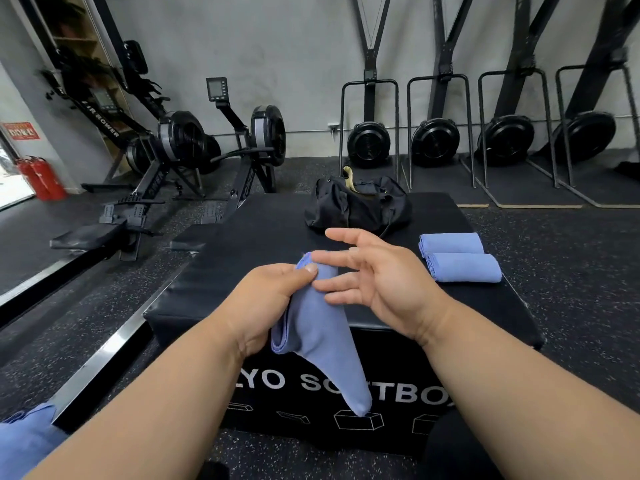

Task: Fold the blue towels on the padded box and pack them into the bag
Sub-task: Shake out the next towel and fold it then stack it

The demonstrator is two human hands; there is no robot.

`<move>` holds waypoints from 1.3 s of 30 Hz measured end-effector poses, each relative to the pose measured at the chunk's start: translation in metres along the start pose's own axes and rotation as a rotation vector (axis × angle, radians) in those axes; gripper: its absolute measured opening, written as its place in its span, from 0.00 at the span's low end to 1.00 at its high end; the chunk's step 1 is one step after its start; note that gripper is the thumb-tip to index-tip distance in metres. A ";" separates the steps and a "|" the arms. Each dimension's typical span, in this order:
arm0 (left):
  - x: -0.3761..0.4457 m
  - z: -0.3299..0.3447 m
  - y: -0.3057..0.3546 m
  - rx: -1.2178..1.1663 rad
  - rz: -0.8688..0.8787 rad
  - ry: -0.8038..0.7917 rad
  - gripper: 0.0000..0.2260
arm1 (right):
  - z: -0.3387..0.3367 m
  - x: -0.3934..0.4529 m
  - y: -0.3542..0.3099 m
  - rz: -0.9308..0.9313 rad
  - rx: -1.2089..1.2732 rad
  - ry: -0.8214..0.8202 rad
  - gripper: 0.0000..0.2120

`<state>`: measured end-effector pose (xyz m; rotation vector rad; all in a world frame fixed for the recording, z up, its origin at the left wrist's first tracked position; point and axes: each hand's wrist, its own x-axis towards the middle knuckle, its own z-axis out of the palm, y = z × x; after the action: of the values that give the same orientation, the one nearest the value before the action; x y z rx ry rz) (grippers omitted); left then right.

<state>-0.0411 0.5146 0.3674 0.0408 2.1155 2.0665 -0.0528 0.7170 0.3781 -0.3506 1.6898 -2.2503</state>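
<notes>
My left hand (268, 299) pinches the top corner of a blue towel (322, 344), which hangs down in front of the black padded box (242, 271). My right hand (377, 275) is just right of that corner with its fingers spread and straight, and the fingertips reach toward the cloth. Two folded blue towels (460, 259) lie side by side on the right part of the box top. A black bag (360, 206) sits at the far edge of the box, crumpled, with a tan strap sticking up.
More blue cloth (24, 431) shows at the bottom left corner. Rowing machines (180, 147) stand on the floor to the far left. Ski machines with black fans (436, 140) line the back wall. Red fire extinguishers (41, 178) stand at the left wall.
</notes>
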 end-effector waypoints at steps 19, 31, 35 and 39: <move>-0.029 -0.049 0.079 0.844 0.173 -0.231 0.15 | 0.001 0.005 0.065 -0.034 -0.432 -0.145 0.21; -0.018 -0.071 0.052 0.806 0.293 0.097 0.15 | -0.021 0.000 0.094 0.104 -0.680 -0.116 0.11; -0.006 -0.082 0.026 0.771 0.279 0.256 0.11 | -0.046 0.000 0.094 0.151 -0.793 0.021 0.05; 0.007 -0.082 -0.009 0.672 0.224 0.297 0.09 | -0.068 0.006 0.088 0.119 -0.878 0.158 0.05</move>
<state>-0.0591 0.4343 0.3587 0.0669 3.0208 1.4216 -0.0753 0.7522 0.2752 -0.2416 2.6292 -1.3614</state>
